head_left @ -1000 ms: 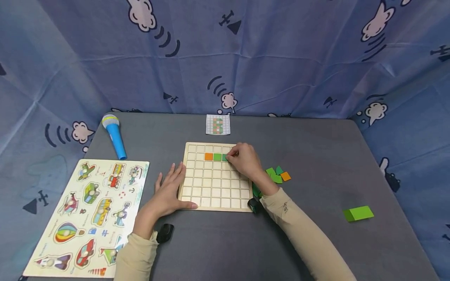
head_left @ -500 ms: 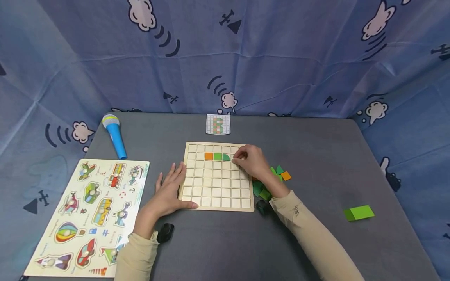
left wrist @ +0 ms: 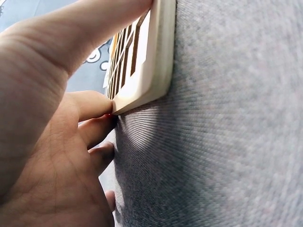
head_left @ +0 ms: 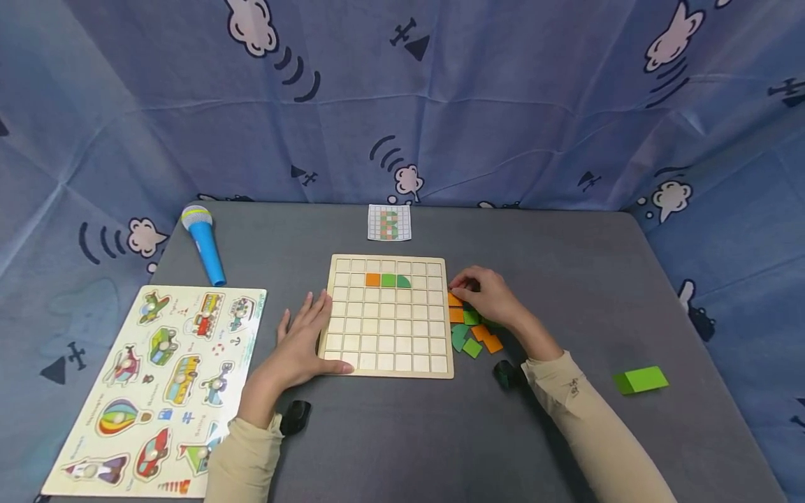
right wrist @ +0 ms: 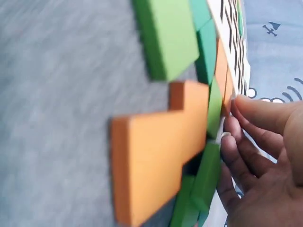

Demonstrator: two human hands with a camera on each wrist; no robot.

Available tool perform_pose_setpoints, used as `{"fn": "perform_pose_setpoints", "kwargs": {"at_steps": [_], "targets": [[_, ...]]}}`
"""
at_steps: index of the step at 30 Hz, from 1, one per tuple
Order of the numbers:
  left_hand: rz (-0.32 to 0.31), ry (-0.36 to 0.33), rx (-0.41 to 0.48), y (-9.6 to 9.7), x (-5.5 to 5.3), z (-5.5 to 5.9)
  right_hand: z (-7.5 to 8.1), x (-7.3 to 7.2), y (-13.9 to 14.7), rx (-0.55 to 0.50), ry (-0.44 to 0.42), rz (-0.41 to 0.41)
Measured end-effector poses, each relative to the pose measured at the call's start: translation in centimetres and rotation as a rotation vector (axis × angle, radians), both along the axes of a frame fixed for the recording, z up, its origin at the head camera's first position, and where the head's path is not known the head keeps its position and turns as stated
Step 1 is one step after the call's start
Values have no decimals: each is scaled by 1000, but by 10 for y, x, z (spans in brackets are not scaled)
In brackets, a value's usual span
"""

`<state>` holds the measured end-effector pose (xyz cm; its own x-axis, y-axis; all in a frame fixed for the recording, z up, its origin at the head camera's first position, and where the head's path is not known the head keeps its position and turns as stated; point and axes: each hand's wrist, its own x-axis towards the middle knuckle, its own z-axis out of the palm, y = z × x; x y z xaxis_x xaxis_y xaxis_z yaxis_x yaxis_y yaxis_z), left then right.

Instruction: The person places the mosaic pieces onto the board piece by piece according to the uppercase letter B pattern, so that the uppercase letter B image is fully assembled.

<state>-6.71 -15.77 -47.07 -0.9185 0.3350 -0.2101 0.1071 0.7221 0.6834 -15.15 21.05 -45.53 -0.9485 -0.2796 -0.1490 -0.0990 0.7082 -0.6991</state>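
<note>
A square wooden grid board (head_left: pixel 387 328) lies on the table. In its second row sit an orange square (head_left: pixel 373 280), a light green square (head_left: pixel 388 281) and a dark green quarter-round piece (head_left: pixel 404 281). My left hand (head_left: pixel 300 353) rests at the board's left front corner, fingers spread along the side and thumb on the front edge. Beside the board's right edge, my right hand (head_left: pixel 493 299) has thumb and fingertips bent at an orange block (head_left: pixel 455 300) in the loose pile. The right wrist view shows the fingertips touching its far end; whether they pinch it is unclear.
Several orange and green blocks (head_left: pixel 492 343) lie right of the board. Behind it is a printed pattern card (head_left: pixel 389 223). A picture puzzle board (head_left: pixel 151 391) and a blue toy microphone (head_left: pixel 205 244) lie at left. A green triangular block (head_left: pixel 641 381) stands at far right.
My right hand has let go of the dark green quarter-round piece, now lying in its cell, and moved right to the loose blocks. The left hand has stayed in place.
</note>
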Motion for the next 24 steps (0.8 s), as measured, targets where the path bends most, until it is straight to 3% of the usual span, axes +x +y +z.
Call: {"fn": "perform_pose_setpoints", "kwargs": {"at_steps": [9, 15, 24], "targets": [[5, 4, -3, 0, -1, -2, 3, 4, 10, 20, -61, 74], [2, 3, -9, 0, -1, -3, 2, 5, 10, 57, -75, 56], [2, -4, -2, 0, -1, -2, 0, 6, 7, 30, -62, 35]]}}
